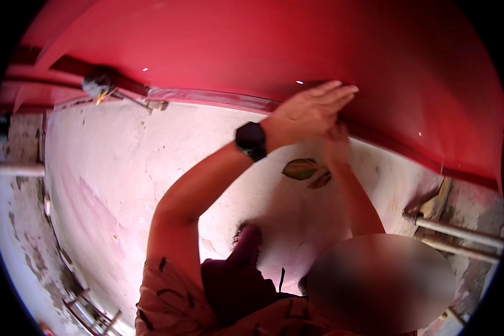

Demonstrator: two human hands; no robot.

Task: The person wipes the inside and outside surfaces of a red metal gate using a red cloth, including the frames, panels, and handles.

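A large glossy red panel (218,50) fills the far side of the head view. My left hand (316,106), with a black watch (250,140) at its wrist, lies over the panel's near edge. Its fingers are stretched out, flat against or just above the red surface; contact is not clear. Close beside it, nearer to me, my right hand (336,144) is at the same edge. Blur and the left hand hide its fingers, so I cannot see whether it holds anything.
A green-brown leaf (299,169) lies on the pale, stained floor (112,168). At the panel's left edge sits a grey bundle (97,84) with a yellow bit. Pale pipes run at the left (17,169) and right (459,232). A blurred oval covers the lower right.
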